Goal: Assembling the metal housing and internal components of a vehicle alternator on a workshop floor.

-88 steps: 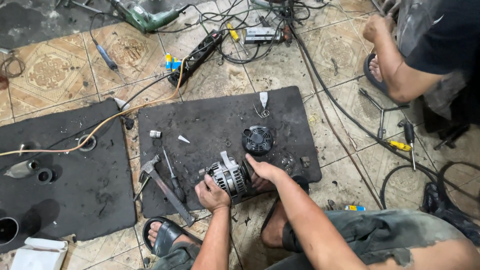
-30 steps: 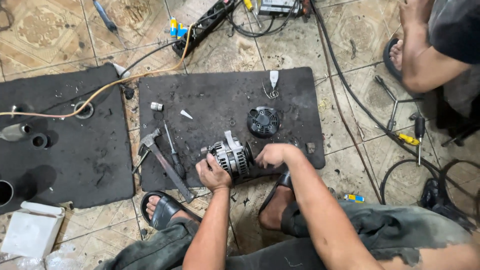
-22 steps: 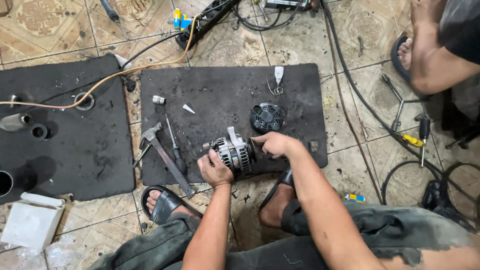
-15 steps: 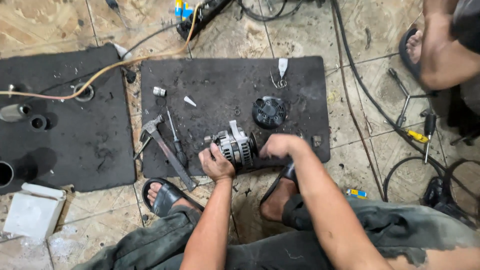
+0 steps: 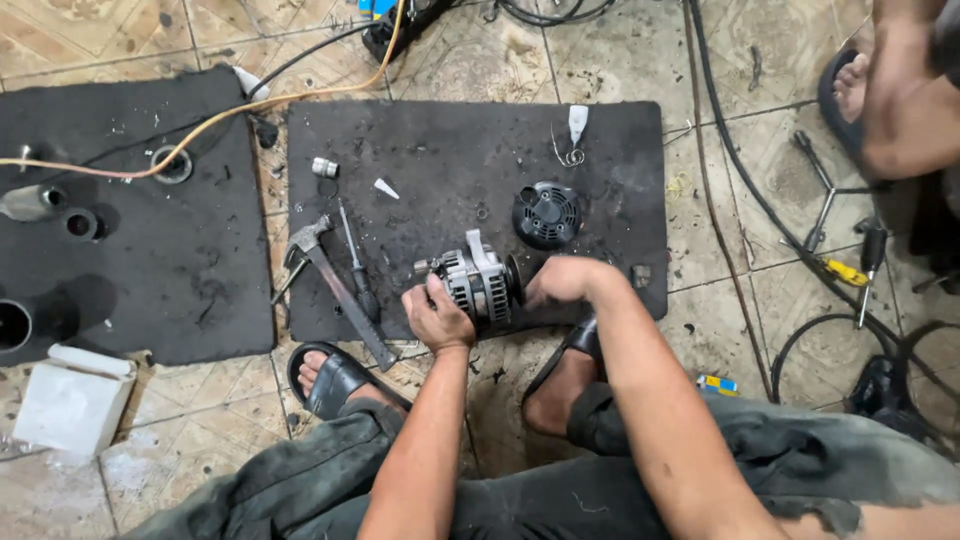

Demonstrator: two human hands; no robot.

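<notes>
Both hands have stayed on the alternator [image 5: 478, 283] since a moment ago, and it has hardly shifted, sitting at the near edge of the black rubber mat [image 5: 450, 150]. Left hand [image 5: 436, 318] is curled around the pulley end, fingers closed on the silver housing, while the right hand [image 5: 560, 280] is clamped over the rear end, fingers wrapped tight. Just beyond the right hand lies a round black fan cover [image 5: 547, 214], apart from the alternator. To the left on the mat rest a hammer [image 5: 330, 285] and a screwdriver [image 5: 357, 268], side by side. Another person's arm [image 5: 900, 95] shows at the far right, near a yellow-handled screwdriver [image 5: 845, 271] on the tiled floor [image 5: 620, 50].
</notes>
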